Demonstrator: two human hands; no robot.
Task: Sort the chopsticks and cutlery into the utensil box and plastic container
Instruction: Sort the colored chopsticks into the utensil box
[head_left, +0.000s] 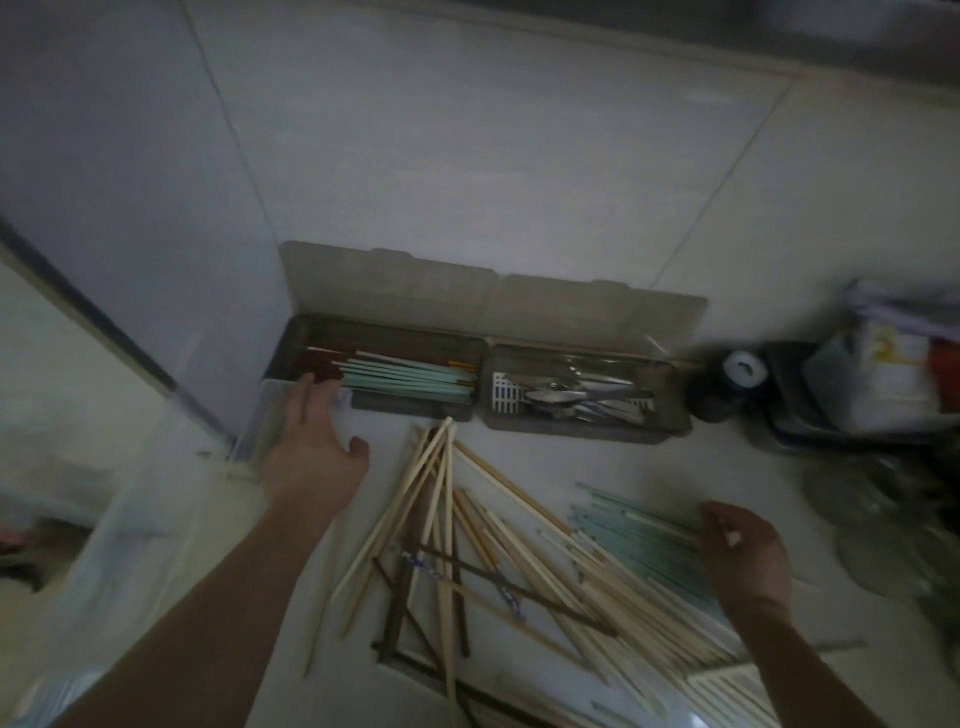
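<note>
From your head camera, your left hand (311, 447) reaches to the near left corner of the utensil box (374, 374), fingers straight and spread, the fingertips touching its edge beside the teal chopsticks (410, 382) lying inside; it holds nothing. The box's lid stands open against the wall. Just to its right sits the plastic container (582, 384), also open, with metal cutlery (576, 400) lying in it. On the counter (519, 462) in front of both, a loose pile of wooden chopsticks (467, 540) is fanned out with a few dark ones among them. Your right hand (743, 551) has its fingers curled, pinching the ends of pale chopsticks (623, 535) at the pile's right side
</note>
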